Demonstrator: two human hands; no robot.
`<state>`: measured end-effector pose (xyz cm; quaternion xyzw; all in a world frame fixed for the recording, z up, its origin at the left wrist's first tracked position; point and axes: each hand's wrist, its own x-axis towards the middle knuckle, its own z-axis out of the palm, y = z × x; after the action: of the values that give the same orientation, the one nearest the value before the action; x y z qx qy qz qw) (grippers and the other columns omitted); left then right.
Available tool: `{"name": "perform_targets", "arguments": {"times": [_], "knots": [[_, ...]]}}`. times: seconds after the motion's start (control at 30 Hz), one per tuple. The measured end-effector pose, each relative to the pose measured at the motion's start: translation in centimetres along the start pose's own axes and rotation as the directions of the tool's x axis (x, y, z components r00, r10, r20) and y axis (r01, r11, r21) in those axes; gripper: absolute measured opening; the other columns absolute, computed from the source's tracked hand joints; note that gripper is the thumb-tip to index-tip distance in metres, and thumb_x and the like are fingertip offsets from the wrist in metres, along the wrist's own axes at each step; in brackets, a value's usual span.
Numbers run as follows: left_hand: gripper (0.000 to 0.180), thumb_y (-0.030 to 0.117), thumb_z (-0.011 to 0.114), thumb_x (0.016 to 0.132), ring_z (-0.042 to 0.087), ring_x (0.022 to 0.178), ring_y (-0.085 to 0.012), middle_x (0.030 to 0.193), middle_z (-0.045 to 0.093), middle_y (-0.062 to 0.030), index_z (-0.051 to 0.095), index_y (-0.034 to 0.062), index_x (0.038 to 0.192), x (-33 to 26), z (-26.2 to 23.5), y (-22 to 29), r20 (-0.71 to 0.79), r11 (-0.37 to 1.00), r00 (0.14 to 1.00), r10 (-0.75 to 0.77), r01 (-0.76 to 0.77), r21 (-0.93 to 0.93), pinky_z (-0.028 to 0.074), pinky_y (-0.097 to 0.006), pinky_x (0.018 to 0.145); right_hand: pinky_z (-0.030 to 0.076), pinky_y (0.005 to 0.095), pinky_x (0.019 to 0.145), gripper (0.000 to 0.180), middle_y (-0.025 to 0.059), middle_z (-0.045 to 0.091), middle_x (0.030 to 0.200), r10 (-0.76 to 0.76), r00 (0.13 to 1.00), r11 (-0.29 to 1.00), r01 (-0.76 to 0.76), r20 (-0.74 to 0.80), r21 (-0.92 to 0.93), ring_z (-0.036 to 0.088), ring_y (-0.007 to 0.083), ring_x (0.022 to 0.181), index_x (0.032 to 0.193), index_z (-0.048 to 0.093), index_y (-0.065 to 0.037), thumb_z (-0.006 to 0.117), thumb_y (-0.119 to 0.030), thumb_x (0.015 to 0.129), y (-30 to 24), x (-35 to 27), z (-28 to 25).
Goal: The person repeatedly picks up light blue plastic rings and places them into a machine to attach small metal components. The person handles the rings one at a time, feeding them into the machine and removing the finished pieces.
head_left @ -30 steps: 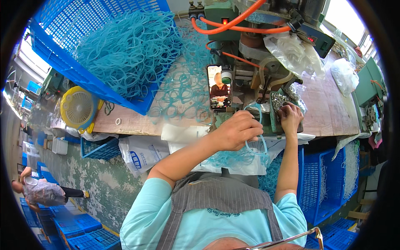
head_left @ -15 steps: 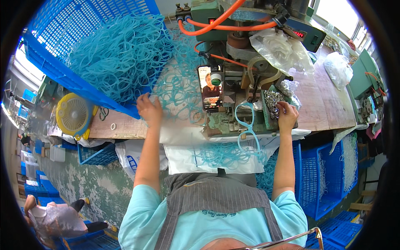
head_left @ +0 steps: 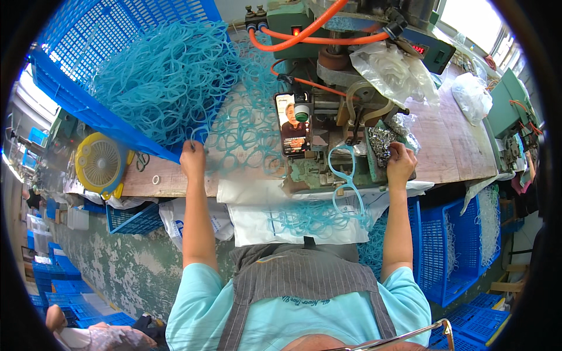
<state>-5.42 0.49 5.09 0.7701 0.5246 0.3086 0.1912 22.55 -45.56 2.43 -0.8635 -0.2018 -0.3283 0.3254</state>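
Note:
My left hand [head_left: 192,158] is at the near corner of a blue plastic crate [head_left: 111,120], fingers pinched on a light blue eyeglass frame at the edge of the heaped frames [head_left: 158,82]. At the right, my right hand [head_left: 401,164] has thumb and fingertips together over a tray of small shiny metal parts [head_left: 380,143]; whatever they hold is too small to make out. Between my hands, one light blue eyeglass frame [head_left: 351,174] hangs upright at the front of a green bench machine [head_left: 313,175]. More frames [head_left: 313,217] lie on white sheeting across my lap.
A phone [head_left: 294,126] stands against the machine, below orange hoses [head_left: 328,36]. Loose frames [head_left: 249,137] lie on the wooden table. A yellow fan [head_left: 100,164] and scissors [head_left: 142,161] sit left; plastic bags [head_left: 472,98] lie right. Blue crates [head_left: 453,251] stand below; another person [head_left: 99,336] is lower left.
My left hand has moved left from beside the loose frames to the crate's corner, and its fingers have closed. My right hand stays at the metal parts. The other person has shifted lower.

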Motion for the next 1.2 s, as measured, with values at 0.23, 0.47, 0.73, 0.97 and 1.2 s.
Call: {"name": "perform_targets", "arguments": {"times": [0.23, 0.47, 0.73, 0.97, 1.2], "knots": [[0.027, 0.0, 0.062, 0.071, 0.06, 0.085, -0.0245, 0.097, 0.067, -0.0075, 0.066, 0.0077, 0.096, -9.4, -2.0, 11.2, -0.138, 0.582, 0.674, 0.725, -0.708, -0.4, 0.046, -0.039, 0.083, 0.044, 0.0374, 0.076, 0.013, 0.0026, 0.068, 0.085, 0.116, 0.99, 0.989, -0.123, 0.083, 0.086, 0.06, 0.0258, 0.089, 0.086, 0.069, -0.017, 0.068, -0.007, 0.077, -5.0, 1.1, -1.1], [0.04, 0.009, 0.074, 0.071, 0.061, 0.094, -0.0258, 0.107, 0.064, -0.0065, 0.064, 0.0101, 0.11, -16.5, -2.3, 19.3, -0.253, -0.044, 0.145, 0.957, -0.786, -0.617, 0.045, -0.046, 0.091, 0.048, 0.0289, 0.071, 0.021, 0.0079, 0.063, 0.086, 0.07, 0.974, 0.73, -0.198, 0.217, 0.654, 0.059, 0.0171, 0.077, 0.096, 0.063, -0.002, 0.064, 0.004, 0.076, -12.9, 1.4, -4.7], [0.037, 0.015, 0.074, 0.074, 0.061, 0.095, -0.025, 0.106, 0.064, -0.0066, 0.064, 0.0091, 0.109, -17.5, -1.5, 19.9, -0.193, -0.055, 0.117, 0.974, -0.707, -0.705, 0.045, -0.046, 0.092, 0.044, 0.0223, 0.065, 0.04, 0.0027, 0.06, 0.082, 0.095, 0.958, 0.718, -0.254, 0.27, 0.648, 0.055, 0.0083, 0.073, 0.109, 0.052, -0.002, 0.068, 0.006, 0.074, -15.0, 1.1, -4.8], [0.034, 0.016, 0.073, 0.076, 0.061, 0.095, -0.0237, 0.107, 0.064, -0.0062, 0.064, 0.0094, 0.108, -18.6, -2.0, 19.4, -0.212, -0.085, 0.098, 0.972, -0.696, -0.713, 0.043, -0.046, 0.093, 0.043, 0.0196, 0.06, 0.045, 0.005, 0.066, 0.077, 0.284, 0.922, 0.521, -0.379, 0.263, 0.765, 0.055, 0.0055, 0.065, 0.112, 0.051, -0.002, 0.073, 0.0, 0.073, -17.5, 2.0, -4.2], [0.026, 0.021, 0.068, 0.084, 0.062, 0.095, -0.0262, 0.107, 0.066, -0.0087, 0.066, 0.0071, 0.105, -18.2, -0.7, 20.2, -0.195, -0.11, 0.056, 0.979, -0.662, -0.741, 0.045, -0.046, 0.09, 0.04, 0.039, 0.087, 0.039, 0.0077, 0.069, 0.086, 0.06, 0.997, 0.899, -0.071, 0.038, 0.431, 0.063, 0.0257, 0.081, 0.105, 0.062, -0.006, 0.078, -0.012, 0.07, -10.3, 2.4, -2.5]]}}
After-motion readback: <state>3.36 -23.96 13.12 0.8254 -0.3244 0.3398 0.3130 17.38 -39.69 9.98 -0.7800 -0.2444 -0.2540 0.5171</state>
